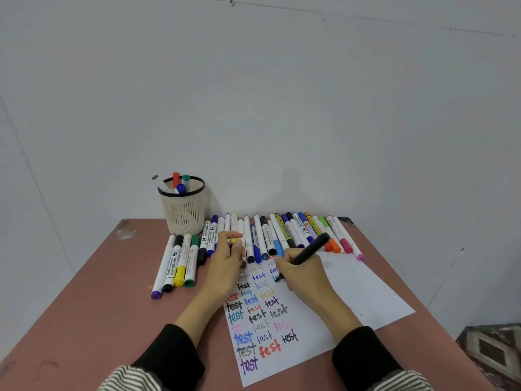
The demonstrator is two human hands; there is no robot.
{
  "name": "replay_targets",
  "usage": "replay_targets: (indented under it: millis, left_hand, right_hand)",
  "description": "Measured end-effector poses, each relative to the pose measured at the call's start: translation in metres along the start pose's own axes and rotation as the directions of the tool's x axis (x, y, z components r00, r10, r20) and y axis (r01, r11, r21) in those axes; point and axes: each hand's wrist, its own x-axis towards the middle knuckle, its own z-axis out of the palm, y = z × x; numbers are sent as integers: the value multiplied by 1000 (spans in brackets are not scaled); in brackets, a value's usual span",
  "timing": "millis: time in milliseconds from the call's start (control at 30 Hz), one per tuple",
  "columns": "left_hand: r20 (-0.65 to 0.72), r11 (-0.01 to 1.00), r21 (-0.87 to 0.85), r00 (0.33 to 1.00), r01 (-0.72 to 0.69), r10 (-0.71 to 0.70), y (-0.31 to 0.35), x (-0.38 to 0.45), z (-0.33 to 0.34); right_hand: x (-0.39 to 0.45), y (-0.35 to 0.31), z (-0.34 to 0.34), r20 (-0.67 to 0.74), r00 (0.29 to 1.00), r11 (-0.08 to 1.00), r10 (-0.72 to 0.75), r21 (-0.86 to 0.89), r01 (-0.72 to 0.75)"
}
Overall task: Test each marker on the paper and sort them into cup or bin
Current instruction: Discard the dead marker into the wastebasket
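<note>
Right hand (303, 273) grips a black-barrelled marker (308, 251) in a writing hold, tip down on the white sheet of paper (352, 289) at the upper end of the third column of "test" marks; left hand (228, 256) rests at the sheet's upper left edge, fingers curled round a small dark object, probably the cap, though this cannot be confirmed. The paper lies on the reddish-brown counter (84, 306); the row of untested assorted markers (270, 235) lies along its far edge, just beyond both hands; four more white-barrelled markers (176, 266) lie grouped to the left. The cream mesh cup with black rim (183, 207) stands at the far left corner and holds several markers; no bin is in view.

Judgement: a test word is in progress. To do it well, keep the left hand steadying the sheet; write in clear space beside existing words so the ink reads unmixed; use even, moderate pressure; recap firmly before sorting.
</note>
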Motion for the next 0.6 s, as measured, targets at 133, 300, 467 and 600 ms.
replay_targets:
  millis: [133,300,467,600]
  left_hand:
    - [4,1000,10,1000,-4,4,-2,1,-1]
    - [5,1000,-4,1000,-12,12,-1,1,0]
    - [7,1000,-4,1000,-16,16,-3,0,-1]
    - [6,1000,0,1000,-15,15,-3,1,-1]
  right_hand:
    - [2,2,1,4,1000,999,-23,-40,23]
    - [3,3,1,-4,1000,1000,-15,-19,15]
    - [3,4,1,2,999,999,-37,-39,37]
    - [2,4,1,-13,1000,999,-24,-21,23]
